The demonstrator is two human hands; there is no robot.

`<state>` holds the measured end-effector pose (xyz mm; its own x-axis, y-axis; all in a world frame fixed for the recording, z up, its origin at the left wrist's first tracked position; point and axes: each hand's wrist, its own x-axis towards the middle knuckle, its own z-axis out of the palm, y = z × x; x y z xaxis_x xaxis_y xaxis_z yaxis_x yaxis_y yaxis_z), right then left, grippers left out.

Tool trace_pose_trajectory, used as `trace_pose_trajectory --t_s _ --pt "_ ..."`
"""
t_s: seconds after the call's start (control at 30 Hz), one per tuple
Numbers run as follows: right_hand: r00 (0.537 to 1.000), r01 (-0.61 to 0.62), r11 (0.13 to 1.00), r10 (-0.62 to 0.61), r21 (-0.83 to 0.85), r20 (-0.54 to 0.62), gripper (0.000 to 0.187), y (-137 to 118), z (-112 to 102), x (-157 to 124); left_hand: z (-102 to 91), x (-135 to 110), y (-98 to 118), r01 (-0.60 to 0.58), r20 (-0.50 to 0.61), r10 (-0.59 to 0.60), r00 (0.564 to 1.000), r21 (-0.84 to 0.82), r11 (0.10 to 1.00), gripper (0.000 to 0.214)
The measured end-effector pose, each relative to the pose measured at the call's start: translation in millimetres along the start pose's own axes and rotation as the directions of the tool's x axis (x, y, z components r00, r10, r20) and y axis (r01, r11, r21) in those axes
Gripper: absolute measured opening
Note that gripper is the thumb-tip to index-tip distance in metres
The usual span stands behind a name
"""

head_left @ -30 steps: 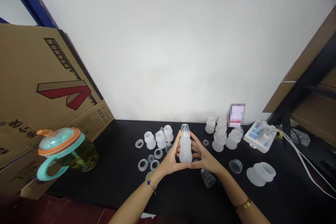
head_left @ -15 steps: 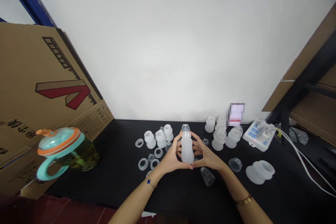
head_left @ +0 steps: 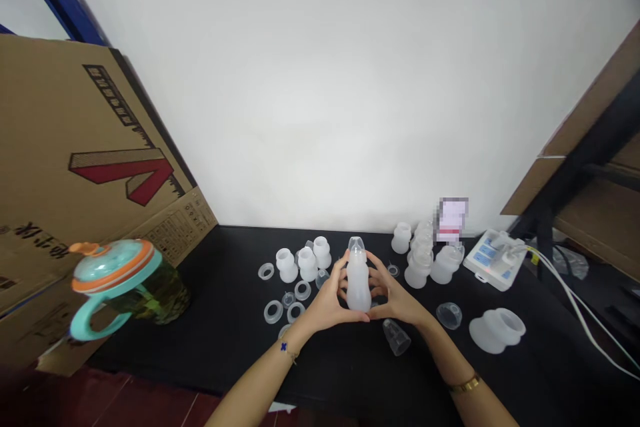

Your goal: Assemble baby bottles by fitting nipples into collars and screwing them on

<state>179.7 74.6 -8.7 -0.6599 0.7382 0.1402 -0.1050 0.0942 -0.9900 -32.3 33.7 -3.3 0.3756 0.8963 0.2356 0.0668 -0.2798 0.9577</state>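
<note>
Black tabletop (head_left: 225,333), frosted bottle (head_left: 357,283) upright between left hand (head_left: 326,303) and right hand (head_left: 397,300) (in their shared grip)

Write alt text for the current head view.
A person's left hand and right hand hold a white, clear-topped bottle upright at a black table. Open bottles and rings sit to the left, a lidded mug farther left, a power strip to the right.
</note>
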Motion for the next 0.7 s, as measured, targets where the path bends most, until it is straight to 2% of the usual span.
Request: trace_pose_trajectory --t_s 0.1,0.2,0.27,0.33,0.4,0.47,0.57,0.63,0.7 --pt "1.000 0.027 1.000 -0.027 0.003 0.010 0.123 -1.4 -1.3 -0.2 1.1 -0.5 -2.5 -0.007 -0.006 0.008 1.000 0.017 1.000 0.133" --pt "0.994 0.107 0.993 -0.108 0.049 0.006 0.105 -3.0 -5.6 -0.4 3.2 -1.2 -7.6 -0.039 -0.014 0.040 0.999 0.105 0.994 0.130" --pt "0.986 0.157 0.986 -0.153 0.062 -0.070 0.082 -5.2 -8.4 -1.4 5.2 -2.0 -11.1 -0.088 0.013 0.088 0.996 0.250 0.964 0.122" --pt "0.966 0.186 0.982 -0.181 0.011 -0.186 0.065 -8.6 -9.4 -3.4 7.8 -3.0 -14.5 -0.177 0.082 0.157 0.984 0.396 0.901 0.105" --pt "0.936 0.202 0.975 -0.219 -0.091 -0.276 0.059 -13.5 -7.9 -6.5 10.4 -3.6 -18.3 -0.261 0.116 0.234 0.965 0.467 0.845 0.092" --pt "0.906 0.228 0.953 -0.283 -0.199 -0.314 0.060 -19.1 -4.2 -10.5 12.1 -3.7 -22.5 -0.345 0.110 0.338 0.935 0.505 0.791 0.085" --pt "0.840 0.263 0.887 -0.404 -0.381 -0.362 0.058 -25.3 2.5 -18.0 12.4 -3.2 -27.7 -0.448 0.099 0.490 0.866 0.588 0.673 0.076" --pt "0.773 0.252 0.829 -0.483 -0.500 -0.411 0.054 -26.7 5.4 -23.9 11.7 -3.1 -29.3 -0.423 0.069 0.489 0.869 0.618 0.663 0.072" --pt "0.654 0.227 0.756 -0.585 -0.614 -0.479 0.053 -26.7 4.8 -30.1 11.1 -3.5 -29.3 -0.389 0.042 0.469 0.882 0.624 0.677 0.068"
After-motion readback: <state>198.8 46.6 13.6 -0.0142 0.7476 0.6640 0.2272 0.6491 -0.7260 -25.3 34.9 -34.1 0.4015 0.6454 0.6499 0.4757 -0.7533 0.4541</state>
